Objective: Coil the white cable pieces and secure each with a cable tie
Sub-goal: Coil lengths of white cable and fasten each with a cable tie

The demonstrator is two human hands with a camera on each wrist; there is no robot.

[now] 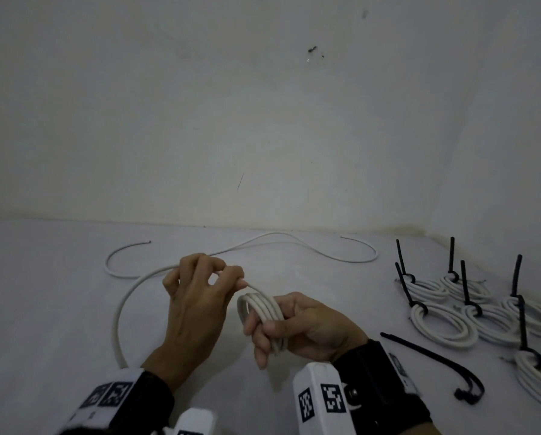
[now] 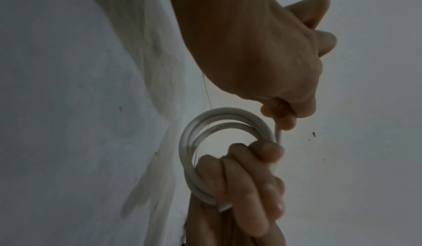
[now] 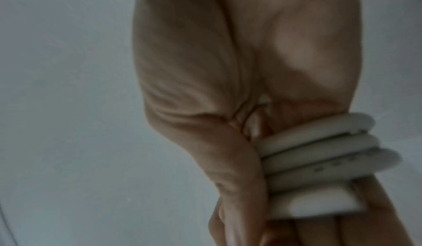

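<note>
My right hand grips a small coil of white cable of several turns, held upright over the table; the turns cross its palm in the right wrist view. Just above and left of it, my left hand pinches the free run of the same cable, which sweeps in a wide arc over the table to the left. In the left wrist view the coil hangs below the left hand, with the right hand's fingers curled through it.
A loose white cable snakes along the back of the white table, near the wall. Several finished coils with black cable ties stand at the right. One loose black cable tie lies beside my right wrist.
</note>
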